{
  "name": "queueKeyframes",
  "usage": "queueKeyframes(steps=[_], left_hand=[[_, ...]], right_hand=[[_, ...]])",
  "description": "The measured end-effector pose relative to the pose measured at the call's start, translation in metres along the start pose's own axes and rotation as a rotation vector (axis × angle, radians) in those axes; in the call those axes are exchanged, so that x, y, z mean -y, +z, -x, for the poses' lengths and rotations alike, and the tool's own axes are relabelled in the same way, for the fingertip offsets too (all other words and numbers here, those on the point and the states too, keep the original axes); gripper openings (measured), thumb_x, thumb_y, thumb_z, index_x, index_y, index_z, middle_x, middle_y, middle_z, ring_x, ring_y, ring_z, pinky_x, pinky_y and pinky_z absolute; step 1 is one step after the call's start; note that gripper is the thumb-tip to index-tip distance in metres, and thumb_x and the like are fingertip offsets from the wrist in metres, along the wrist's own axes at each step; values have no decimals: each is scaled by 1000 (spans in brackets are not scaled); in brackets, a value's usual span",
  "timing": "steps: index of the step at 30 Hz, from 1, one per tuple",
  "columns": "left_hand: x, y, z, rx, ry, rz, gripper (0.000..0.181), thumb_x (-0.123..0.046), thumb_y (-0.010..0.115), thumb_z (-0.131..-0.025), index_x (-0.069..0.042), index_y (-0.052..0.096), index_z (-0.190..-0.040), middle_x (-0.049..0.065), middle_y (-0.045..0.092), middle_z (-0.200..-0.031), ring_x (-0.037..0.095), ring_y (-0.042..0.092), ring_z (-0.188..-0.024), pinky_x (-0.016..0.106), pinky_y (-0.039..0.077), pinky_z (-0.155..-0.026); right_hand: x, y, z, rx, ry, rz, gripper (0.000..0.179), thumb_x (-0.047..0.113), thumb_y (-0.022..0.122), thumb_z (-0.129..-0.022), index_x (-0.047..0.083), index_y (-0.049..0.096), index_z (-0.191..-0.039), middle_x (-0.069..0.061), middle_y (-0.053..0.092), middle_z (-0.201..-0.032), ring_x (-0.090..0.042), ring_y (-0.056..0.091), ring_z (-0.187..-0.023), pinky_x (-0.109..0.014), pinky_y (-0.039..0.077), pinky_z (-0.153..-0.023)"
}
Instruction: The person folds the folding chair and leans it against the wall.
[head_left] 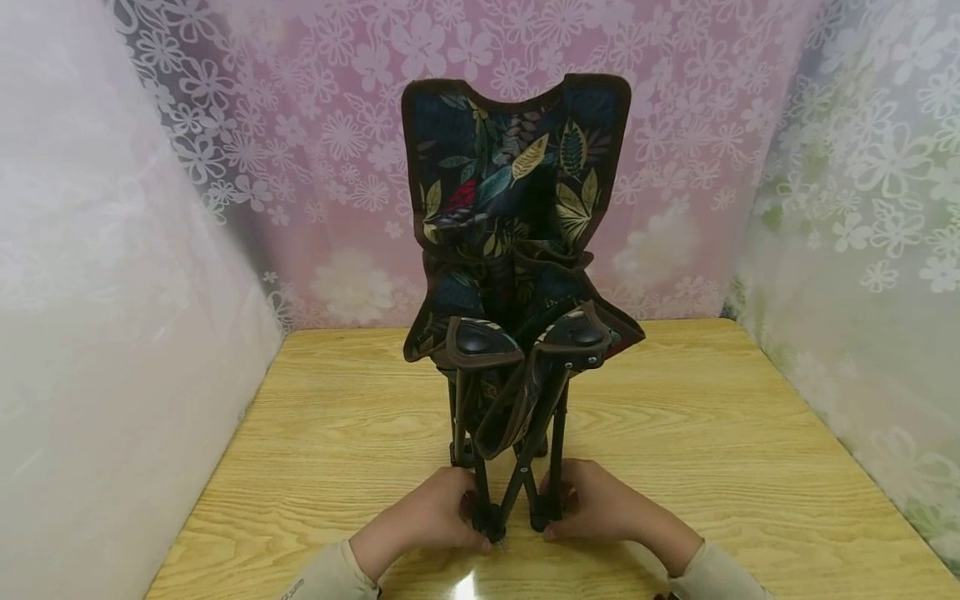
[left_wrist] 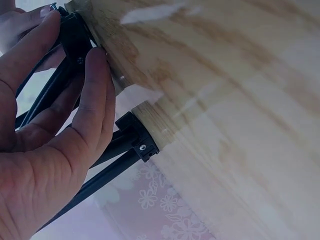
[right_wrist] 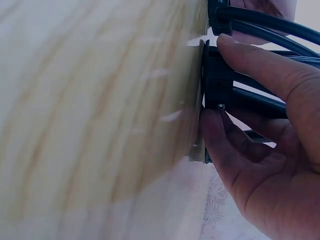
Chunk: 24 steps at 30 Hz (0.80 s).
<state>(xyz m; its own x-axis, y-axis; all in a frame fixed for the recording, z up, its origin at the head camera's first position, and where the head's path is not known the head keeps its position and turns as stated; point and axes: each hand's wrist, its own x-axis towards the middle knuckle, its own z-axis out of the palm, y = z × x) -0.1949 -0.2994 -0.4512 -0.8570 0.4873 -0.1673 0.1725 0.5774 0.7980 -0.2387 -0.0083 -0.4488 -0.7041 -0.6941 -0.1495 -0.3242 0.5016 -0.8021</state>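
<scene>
A partly folded camping chair (head_left: 517, 179) with dark leaf-print fabric and brown trim stands upright on the table, its crossed black legs drawn close together. My left hand (head_left: 431, 512) pinches the black plastic foot (left_wrist: 76, 40) of the near left leg between thumb and fingers. On the near right, my right hand (head_left: 603, 507) pinches the matching foot (right_wrist: 218, 75) in the same way. A narrow gap separates these two feet. Behind my left fingers, the left wrist view shows a rear foot (left_wrist: 137, 137) at the tabletop. The seat fabric (head_left: 506, 408) sags folded between the legs.
The wood-grain table (head_left: 337, 408) spreads around the chair. Behind it hangs a pink flowered curtain (head_left: 337, 167). A whitish sheet (head_left: 112, 292) borders the left side, and a pale flowered sheet (head_left: 847, 292) the right.
</scene>
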Motion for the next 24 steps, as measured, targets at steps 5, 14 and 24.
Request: queueKeyframes(steps=[5, 14, 24], left_hand=[[-2, 1, -1, 0, 5, 25, 27, -12, 99, -70, -7, 77, -85, -5, 67, -70, 5, 56, -61, 22, 50, -57], [-8, 1, -1, 7, -25, 69, 25, -6, 97, -70, -7, 76, -82, -2, 68, -71, 7, 58, -60, 23, 50, -56], [-5, 0, -9, -1, -22, 62, 26, -2, 96, -69, -6, 73, -81, -1, 70, -77, 7, 61, -65, 24, 54, -60]], right_hand=[[-2, -2, -4, 10, -14, 8, 37, 24, 95, -80, 8, 74, -107, -3, 75, -99, -10, 71, -87, -25, 59, -75], [-3, -3, -7, 27, -6, -17, 35, 22, 96, -79, 9, 75, -104, -1, 77, -99, -11, 72, -88, -24, 59, -75], [-4, -5, -12, 1, -28, 34, 33, 23, 96, -78, 12, 75, -102, 1, 76, -97, -8, 70, -84, -25, 57, -73]])
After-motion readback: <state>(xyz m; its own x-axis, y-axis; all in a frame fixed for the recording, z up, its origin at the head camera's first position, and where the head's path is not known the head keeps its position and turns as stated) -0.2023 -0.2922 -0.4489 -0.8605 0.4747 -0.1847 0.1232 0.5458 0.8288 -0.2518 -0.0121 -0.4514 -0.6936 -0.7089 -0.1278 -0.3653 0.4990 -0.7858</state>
